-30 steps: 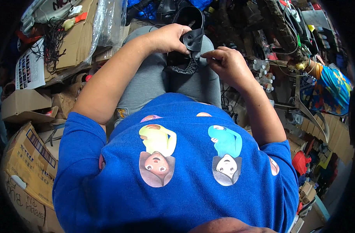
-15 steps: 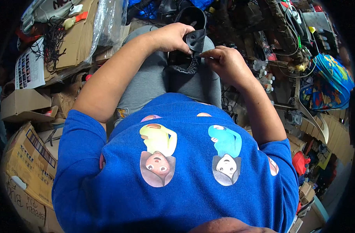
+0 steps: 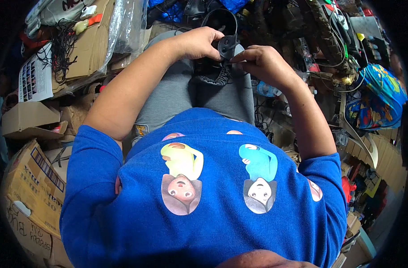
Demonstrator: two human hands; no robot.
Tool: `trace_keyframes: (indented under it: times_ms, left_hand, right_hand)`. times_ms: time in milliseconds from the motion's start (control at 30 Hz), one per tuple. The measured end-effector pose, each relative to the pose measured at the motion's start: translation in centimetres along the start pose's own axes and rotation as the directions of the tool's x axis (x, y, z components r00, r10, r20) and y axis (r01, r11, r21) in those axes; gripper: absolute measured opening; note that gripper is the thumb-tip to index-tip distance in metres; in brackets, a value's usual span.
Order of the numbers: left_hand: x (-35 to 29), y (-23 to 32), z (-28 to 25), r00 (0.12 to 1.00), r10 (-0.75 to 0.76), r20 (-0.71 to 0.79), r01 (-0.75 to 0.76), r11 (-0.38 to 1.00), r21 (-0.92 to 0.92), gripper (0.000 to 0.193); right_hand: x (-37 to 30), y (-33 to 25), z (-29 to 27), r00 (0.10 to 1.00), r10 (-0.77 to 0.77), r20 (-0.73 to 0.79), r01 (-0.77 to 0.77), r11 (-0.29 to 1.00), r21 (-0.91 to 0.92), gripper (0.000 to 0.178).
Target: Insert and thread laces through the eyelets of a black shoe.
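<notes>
A black leather-like article (image 3: pixel 210 80) rests over my grey-clad thighs; its kind is not clear. It has a gathered, ruched edge and a flap (image 3: pixel 227 44) with small round holes. My left hand (image 3: pixel 203 43) pinches the flap's left side between thumb and fingers. At the flap's lower right, my right hand (image 3: pixel 258 61) has its fingers drawn together with the index finger pointing at the edge. Whatever those fingers hold is too small to make out. A wide black loop (image 3: pixel 222 20) stands up just beyond the flap.
Cardboard boxes (image 3: pixel 32 120) and flattened cardboard (image 3: pixel 85 49) with tangled black cords (image 3: pixel 63 53) lie to my left. On the right are a clear plastic bottle (image 3: pixel 267 89), a curved pale blade-like piece (image 3: pixel 369 149) and a bright patterned cloth bundle (image 3: pixel 378 96).
My right hand has shifted slightly up and to the right, and its forearm has swung outward. The flap has tilted a little; my left hand keeps its hold.
</notes>
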State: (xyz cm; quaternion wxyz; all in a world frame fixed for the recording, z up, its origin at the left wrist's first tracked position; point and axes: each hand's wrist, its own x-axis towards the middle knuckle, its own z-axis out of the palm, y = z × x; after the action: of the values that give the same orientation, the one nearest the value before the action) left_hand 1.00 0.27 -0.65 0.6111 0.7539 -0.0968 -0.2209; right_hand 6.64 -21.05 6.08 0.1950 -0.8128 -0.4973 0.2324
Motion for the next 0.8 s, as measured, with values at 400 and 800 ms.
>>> trace_keyframes:
  times_ms: [400, 800]
  left_hand:
    - [1.6, 0.9, -0.5, 0.984, -0.121, 0.133, 0.122, 0.993, 0.007, 0.02]
    - [4.5, 4.5, -0.9, 0.972, -0.139, 0.187, 0.097, 0.971, 0.221, 0.019]
  right_hand:
    - [-1.2, 0.7, 1.0, 0.992, 0.125, -0.033, -0.116, 0.972, 0.206, 0.029]
    - [-1.3, 2.1, 0.0, 0.983, 0.172, -0.068, -0.153, 0.963, 0.221, 0.024]
